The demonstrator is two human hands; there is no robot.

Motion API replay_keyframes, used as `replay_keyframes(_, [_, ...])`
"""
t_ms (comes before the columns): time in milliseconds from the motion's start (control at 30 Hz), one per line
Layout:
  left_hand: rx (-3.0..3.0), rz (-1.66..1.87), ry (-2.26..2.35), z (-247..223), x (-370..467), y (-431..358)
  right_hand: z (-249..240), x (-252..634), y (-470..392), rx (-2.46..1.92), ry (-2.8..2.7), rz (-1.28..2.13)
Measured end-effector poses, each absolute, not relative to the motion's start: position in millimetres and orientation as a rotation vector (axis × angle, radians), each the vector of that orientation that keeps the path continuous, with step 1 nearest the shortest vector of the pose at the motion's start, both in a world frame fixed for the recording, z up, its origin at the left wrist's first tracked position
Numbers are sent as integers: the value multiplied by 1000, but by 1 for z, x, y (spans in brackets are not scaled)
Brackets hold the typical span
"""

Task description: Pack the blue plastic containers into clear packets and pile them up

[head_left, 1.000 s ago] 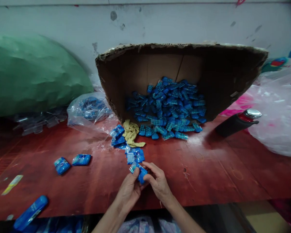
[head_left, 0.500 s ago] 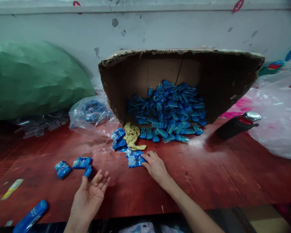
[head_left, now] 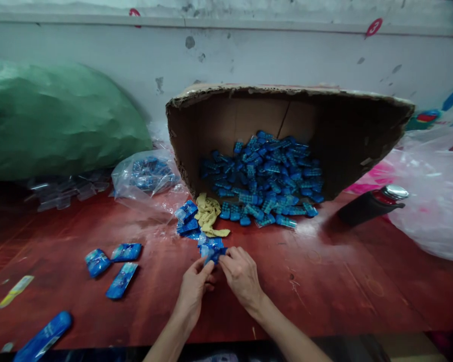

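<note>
Head view: pinching a blue packet [head_left: 216,255] in a narrow grip between left hand [head_left: 193,285] and right hand [head_left: 243,277], just in front of the yellow cloth [head_left: 208,213], too blurred to tell whether touching the overlapping packets [head_left: 210,242] behind the grip. Spread apart half a second ago, now brought together, having left a loose packet [head_left: 122,280] well to the left of the grip, near two similar packets [head_left: 126,252] on the bench [head_left: 324,296]. Judging by that, finished with one piece and busy with another.
</note>
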State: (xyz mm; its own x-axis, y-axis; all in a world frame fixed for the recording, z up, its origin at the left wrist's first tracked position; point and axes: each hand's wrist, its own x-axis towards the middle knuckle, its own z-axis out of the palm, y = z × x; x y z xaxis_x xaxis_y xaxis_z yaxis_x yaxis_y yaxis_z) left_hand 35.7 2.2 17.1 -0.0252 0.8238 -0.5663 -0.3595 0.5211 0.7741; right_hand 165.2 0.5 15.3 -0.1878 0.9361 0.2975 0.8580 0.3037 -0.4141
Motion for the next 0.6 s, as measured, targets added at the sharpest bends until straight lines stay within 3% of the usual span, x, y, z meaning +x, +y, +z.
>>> replay_keyframes(100, [447, 994, 1212, 12, 39, 2, 19, 165, -2, -1465, -1901, 456])
replay_keyframes(300, [418, 1035, 1198, 9, 48, 2, 1, 166, 13, -1385, -1175, 1291])
replay_keyframes(600, [329, 1066, 1214, 6, 61, 9, -8, 156, 6, -1449, -1051, 1249])
